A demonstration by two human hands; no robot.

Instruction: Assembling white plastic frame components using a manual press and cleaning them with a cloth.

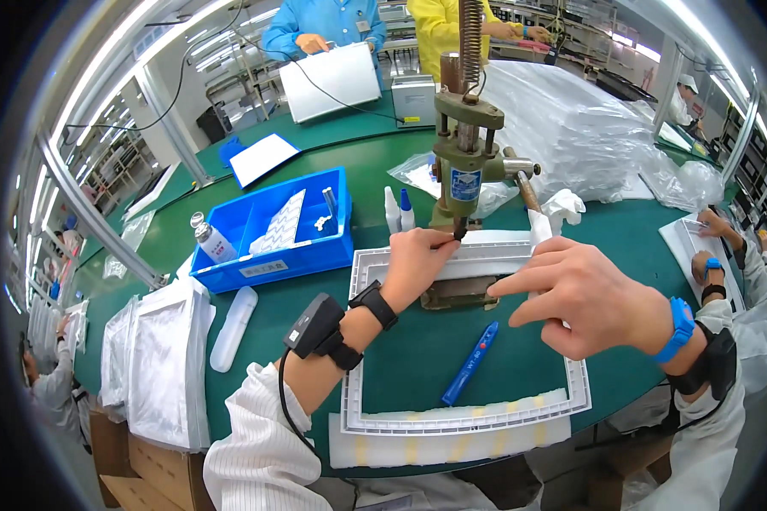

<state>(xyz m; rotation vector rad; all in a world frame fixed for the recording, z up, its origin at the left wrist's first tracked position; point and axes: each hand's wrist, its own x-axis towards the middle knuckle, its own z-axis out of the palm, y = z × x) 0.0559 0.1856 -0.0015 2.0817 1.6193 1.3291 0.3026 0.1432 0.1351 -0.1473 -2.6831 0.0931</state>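
Note:
A white rectangular plastic frame [469,422] lies around the base of a green hand press [462,157]. My left hand [418,262] is at the frame's far side, thumb and fingertips pinched beside the press tip. Whatever they pinch is too small to make out. Over the frame's right side hovers my right hand [584,298], its index finger stretched toward the press's metal base block [458,294] and the other fingers partly curled. It holds nothing that I can see. Inside the frame rests a blue pen-shaped tool [470,364]. A white foam strip [452,449] lies under the near edge.
A blue divided bin [273,266] with a small bottle stands left of the press, near two slim bottles [399,211]. Bagged white panels [169,366] lie at left, beside a clear plastic case [234,328]. Wrapped sheets [562,119] are stacked behind. Co-workers work across and at right.

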